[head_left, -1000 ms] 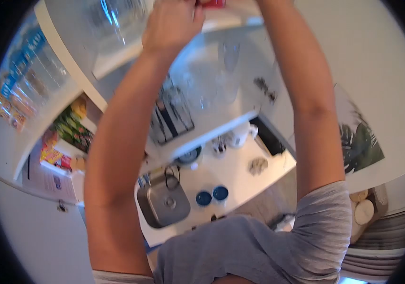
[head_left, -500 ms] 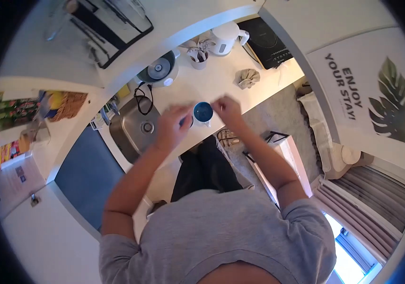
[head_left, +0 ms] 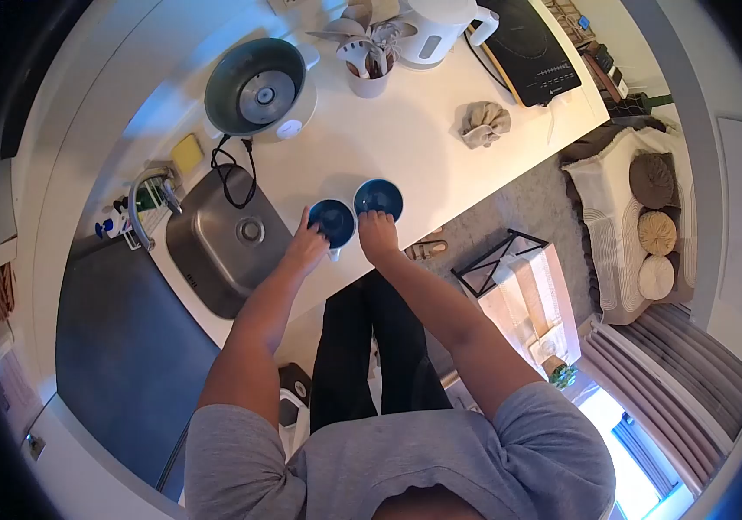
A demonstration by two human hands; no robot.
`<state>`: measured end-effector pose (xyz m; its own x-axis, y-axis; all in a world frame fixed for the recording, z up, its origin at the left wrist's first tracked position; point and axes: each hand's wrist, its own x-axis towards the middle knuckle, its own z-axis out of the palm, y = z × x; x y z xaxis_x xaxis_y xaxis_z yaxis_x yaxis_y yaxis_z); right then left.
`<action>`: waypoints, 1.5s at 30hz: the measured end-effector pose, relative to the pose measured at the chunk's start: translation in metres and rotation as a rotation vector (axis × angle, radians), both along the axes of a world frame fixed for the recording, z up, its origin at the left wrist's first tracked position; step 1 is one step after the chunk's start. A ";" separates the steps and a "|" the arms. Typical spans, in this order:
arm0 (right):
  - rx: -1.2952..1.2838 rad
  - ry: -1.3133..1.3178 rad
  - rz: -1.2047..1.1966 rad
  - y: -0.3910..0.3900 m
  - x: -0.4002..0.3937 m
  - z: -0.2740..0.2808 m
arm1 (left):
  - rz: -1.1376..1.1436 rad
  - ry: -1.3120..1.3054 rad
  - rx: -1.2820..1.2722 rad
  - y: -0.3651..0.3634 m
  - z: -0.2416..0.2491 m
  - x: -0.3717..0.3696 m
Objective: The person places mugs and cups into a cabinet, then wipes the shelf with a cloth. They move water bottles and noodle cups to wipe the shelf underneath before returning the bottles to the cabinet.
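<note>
Near the front edge of the white tabletop, two dark blue glazed bowls sit side by side, rims almost touching. Left hand grasps the left bowl at its near rim; right hand pinches the right bowl likewise. Both round, glossy bowls lie just beyond the fingers, between the steel sink and a crumpled cloth.

Bright, sharp daylight; heavy fisheye-edge distortion, black vignette.
</note>
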<state>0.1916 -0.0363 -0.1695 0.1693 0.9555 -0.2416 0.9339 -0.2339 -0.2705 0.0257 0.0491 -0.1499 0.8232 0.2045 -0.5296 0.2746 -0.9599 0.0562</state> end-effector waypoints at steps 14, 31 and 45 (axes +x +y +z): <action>0.373 0.366 -0.042 -0.081 0.121 0.271 | 0.322 -0.496 -0.214 -0.037 0.273 0.013; 1.160 -0.088 0.329 0.098 0.192 0.806 | 0.189 -1.229 0.332 0.018 0.791 0.105; 0.880 -0.237 0.404 0.221 0.228 0.826 | 0.372 -0.881 0.336 -0.006 0.777 0.069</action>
